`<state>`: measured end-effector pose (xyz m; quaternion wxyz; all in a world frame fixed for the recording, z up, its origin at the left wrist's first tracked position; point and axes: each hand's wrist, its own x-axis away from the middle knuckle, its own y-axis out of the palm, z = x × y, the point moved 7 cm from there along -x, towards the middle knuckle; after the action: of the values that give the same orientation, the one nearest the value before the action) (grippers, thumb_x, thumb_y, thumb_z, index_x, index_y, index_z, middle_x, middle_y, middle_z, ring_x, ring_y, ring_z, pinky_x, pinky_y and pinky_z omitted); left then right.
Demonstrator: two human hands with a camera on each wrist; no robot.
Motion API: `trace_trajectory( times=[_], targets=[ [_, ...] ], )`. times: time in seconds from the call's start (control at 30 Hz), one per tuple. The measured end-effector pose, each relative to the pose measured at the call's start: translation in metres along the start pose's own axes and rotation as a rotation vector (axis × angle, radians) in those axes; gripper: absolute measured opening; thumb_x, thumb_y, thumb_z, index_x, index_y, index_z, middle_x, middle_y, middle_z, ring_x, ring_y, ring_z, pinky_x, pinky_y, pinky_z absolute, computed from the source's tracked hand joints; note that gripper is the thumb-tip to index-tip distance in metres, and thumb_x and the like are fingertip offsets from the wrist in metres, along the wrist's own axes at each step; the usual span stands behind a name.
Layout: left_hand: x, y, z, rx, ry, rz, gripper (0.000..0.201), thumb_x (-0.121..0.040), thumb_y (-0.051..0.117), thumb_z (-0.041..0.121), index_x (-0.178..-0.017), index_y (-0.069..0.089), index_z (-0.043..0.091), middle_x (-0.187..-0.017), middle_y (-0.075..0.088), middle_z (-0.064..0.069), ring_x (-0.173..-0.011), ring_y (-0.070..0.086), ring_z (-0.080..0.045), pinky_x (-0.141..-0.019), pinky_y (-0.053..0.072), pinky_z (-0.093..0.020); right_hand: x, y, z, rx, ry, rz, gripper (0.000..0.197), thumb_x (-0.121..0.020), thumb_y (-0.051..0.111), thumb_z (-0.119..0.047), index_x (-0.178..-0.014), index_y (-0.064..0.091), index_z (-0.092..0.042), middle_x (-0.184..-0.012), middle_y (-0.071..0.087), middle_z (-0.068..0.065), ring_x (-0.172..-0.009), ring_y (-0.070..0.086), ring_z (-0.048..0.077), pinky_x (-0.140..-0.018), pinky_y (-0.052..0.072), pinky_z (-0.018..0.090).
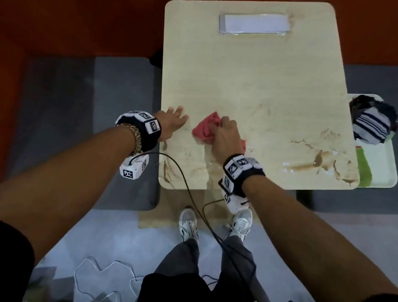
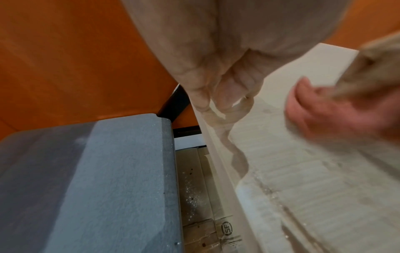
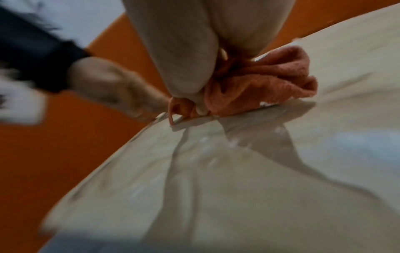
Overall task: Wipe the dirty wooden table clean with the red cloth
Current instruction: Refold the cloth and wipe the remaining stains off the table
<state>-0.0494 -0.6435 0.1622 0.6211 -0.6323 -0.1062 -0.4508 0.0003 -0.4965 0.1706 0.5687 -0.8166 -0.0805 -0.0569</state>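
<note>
gripping the crumpled red terry cloth [image 1: 206,129], the right hand [image 1: 224,138] has its fingers curled round the fabric and presses it down on the pale wooden rectangular surface [image 1: 255,76], in the near left part of the top. the right wrist view shows the same cloth [image 3: 266,82] bunched under the fingers [image 3: 201,107] and touching the wet-looking wood, though the picture is blurred. the left hand [image 1: 172,123] lies flat at the left edge of the surface just beside the cloth but apart from it, fingers spread and straight, holding nothing; in the left wrist view its fingertips [image 2: 201,101] rest right on the rim of the surface [image 2: 218,154]. brown streaks and smears [image 1: 320,160] mark the near right part of the top, and more brown marks [image 1: 167,172] sit at the near left corner. a flat white rectangular pad [image 1: 255,24] lies at the far end of the surface. to the right, a pale green plastic tray [image 1: 389,164] carries a bundle of dark and white striped fabric [image 1: 371,123] and a green bottle [image 1: 364,168]. grey cushioned seats [image 1: 88,121] flank the surface, and the person's white sneakers [image 1: 189,224] stand on the floor below.
</note>
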Motion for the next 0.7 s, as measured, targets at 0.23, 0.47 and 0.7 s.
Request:
trace_trajectory(
  times=[0.23, 0.47, 0.7],
  targets=[
    [0.001, 0.000, -0.007, 0.049, 0.014, 0.040, 0.061, -0.099, 0.035, -0.002, -0.153, 0.019, 0.019, -0.162, 0.000, -0.004, -0.150, 0.004, -0.025, -0.121, 0.015, -0.041, 0.036, 0.021, -0.053, 0.050, -0.323, -0.207, 0.038, -0.092, 0.054, -0.008, -0.130, 0.057, -0.011, -0.115, 0.054, 0.011, -0.102, 0.050, 0.029, -0.086, 0.046, 0.035],
    [0.007, 0.001, 0.000, 0.157, 0.024, 0.074, 0.068, -0.093, 0.033, -0.009, -0.154, 0.016, 0.019, -0.162, 0.000, -0.002, -0.150, 0.002, -0.025, -0.120, 0.016, -0.037, -0.007, 0.007, -0.072, 0.127, -0.240, -0.153, 0.048, -0.094, 0.037, -0.031, -0.117, 0.058, 0.006, -0.114, 0.055, 0.024, -0.101, 0.051, 0.037, -0.082, 0.038, 0.042],
    [0.004, 0.000, -0.002, 0.115, 0.010, 0.028, 0.081, -0.087, 0.032, -0.017, -0.155, 0.006, 0.019, -0.161, -0.010, 0.002, -0.149, -0.005, -0.021, -0.120, 0.014, -0.033, 0.052, 0.039, -0.105, 0.257, -0.478, -0.387, 0.023, -0.080, 0.057, -0.012, -0.097, 0.071, -0.005, -0.097, 0.065, 0.014, -0.083, 0.058, 0.029, -0.070, 0.047, 0.035]
  ],
)
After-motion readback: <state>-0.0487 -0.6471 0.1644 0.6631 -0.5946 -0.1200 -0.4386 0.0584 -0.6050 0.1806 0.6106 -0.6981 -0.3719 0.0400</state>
